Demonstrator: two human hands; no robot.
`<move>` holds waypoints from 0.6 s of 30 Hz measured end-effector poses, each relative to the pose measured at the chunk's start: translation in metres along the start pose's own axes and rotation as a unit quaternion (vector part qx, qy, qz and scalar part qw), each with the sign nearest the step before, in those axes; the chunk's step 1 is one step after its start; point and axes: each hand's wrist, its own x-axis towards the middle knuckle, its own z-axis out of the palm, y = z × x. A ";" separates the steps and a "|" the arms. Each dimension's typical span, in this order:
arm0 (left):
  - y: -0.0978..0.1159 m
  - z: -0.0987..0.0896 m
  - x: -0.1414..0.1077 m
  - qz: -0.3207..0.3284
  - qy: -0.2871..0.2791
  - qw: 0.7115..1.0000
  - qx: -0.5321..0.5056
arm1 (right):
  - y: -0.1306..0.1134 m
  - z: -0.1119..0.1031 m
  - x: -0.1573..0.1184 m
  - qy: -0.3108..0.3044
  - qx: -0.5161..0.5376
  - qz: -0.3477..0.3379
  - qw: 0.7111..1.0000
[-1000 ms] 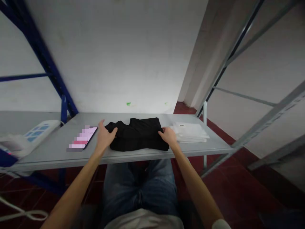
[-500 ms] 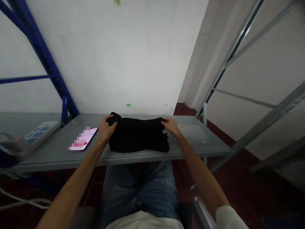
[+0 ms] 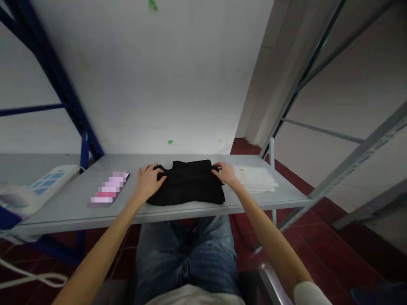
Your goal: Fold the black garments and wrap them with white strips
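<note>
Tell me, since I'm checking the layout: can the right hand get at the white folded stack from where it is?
Probably yes: the right hand rests on the black garment, the white folded stack lies just beside it, nothing between.

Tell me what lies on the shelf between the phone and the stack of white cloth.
In the head view, the folded black garment lies between them, with the left hand on its left edge and the right hand on its right edge.

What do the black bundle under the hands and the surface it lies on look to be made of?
The black bundle looks like soft matte fabric: it shows folds, a rumpled edge and no shine, with the left hand and right hand at its ends. The shelf looks like grey painted metal: flat, thin-edged, faintly glossy, though laminate can't be ruled out.
</note>
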 end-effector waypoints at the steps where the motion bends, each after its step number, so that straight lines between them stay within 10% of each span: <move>1: 0.001 -0.001 0.003 0.002 -0.009 1.000 -0.003 | -0.002 -0.001 0.000 0.000 0.000 0.000 1.000; 7: 0.000 -0.022 -0.010 0.072 0.026 0.993 -0.092 | -0.003 -0.020 -0.037 0.044 0.045 -0.050 0.997; 18: -0.039 -0.034 -0.072 0.219 -0.047 0.973 -0.053 | 0.029 -0.034 -0.131 -0.053 0.005 -0.114 0.992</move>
